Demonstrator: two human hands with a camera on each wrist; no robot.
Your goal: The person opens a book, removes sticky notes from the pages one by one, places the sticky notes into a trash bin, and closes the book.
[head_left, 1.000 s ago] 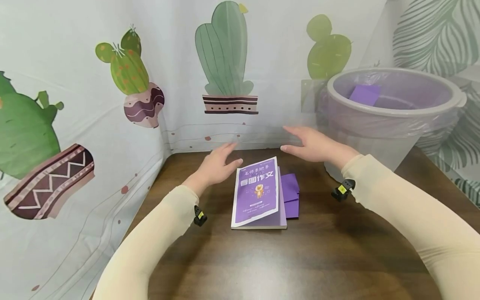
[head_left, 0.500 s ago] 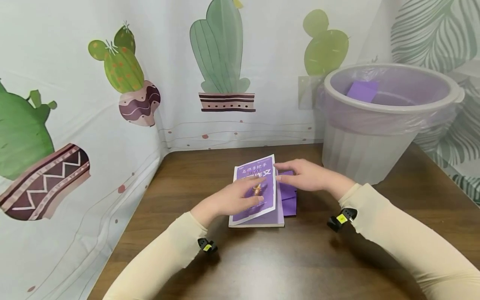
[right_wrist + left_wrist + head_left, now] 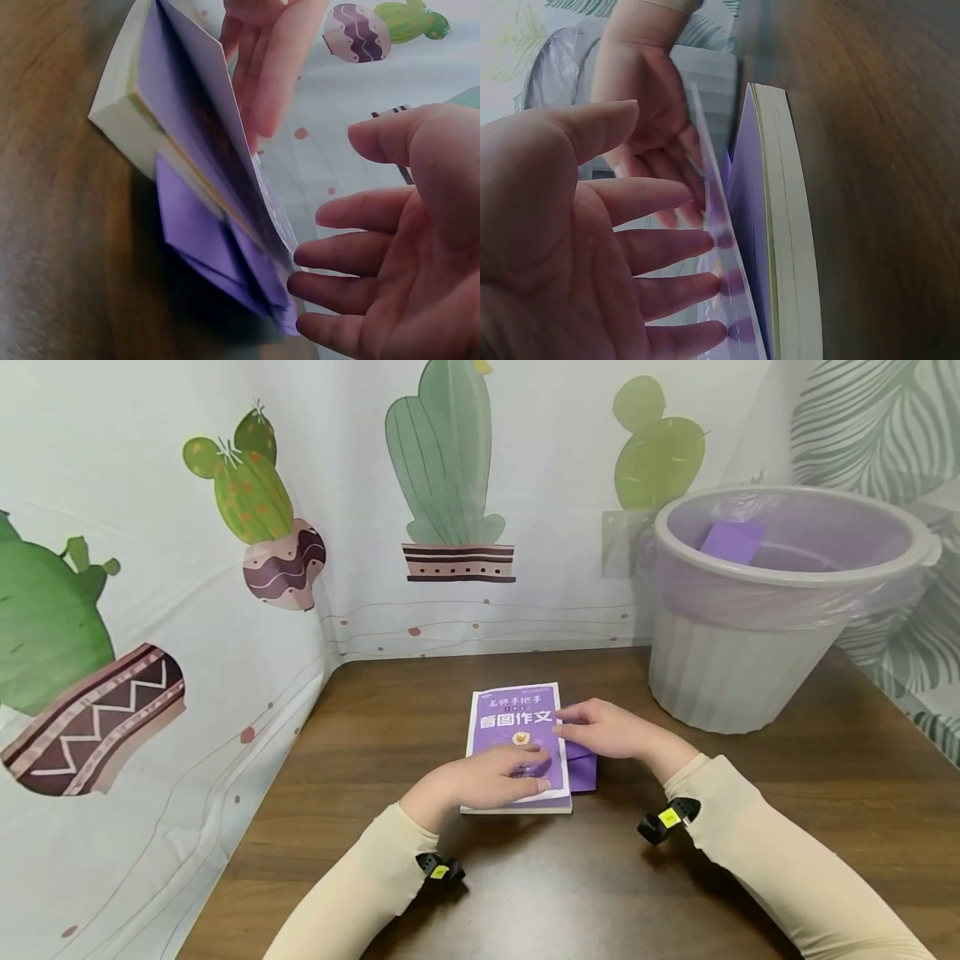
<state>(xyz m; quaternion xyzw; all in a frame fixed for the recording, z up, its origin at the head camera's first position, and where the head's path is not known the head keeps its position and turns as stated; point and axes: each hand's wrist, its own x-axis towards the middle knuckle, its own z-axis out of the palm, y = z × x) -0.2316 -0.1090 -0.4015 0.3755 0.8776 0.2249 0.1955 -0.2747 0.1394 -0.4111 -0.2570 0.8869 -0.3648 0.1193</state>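
Lower now than a second ago, the front cover (image 3: pixel 516 717) of the purple book (image 3: pixel 525 731) has been brought down towards the pages, and both hands have come in to it. It lies on the desk (image 3: pixel 555 885), its cover slightly lifted along the right side. The left hand (image 3: pixel 480 779) rests straight, ungrasping fingertips on the cover; the right hand (image 3: pixel 611 729), also extended and gripping nothing, is at the cover's free edge, though contact is hard to tell. Purple folded paper (image 3: pixel 582 772) sticks out at the book's right side. Further right stands a lined bin (image 3: pixel 738 668) with a purple piece (image 3: pixel 733 542) inside. Cactus-printed cloth (image 3: pixel 555 485) hangs behind.
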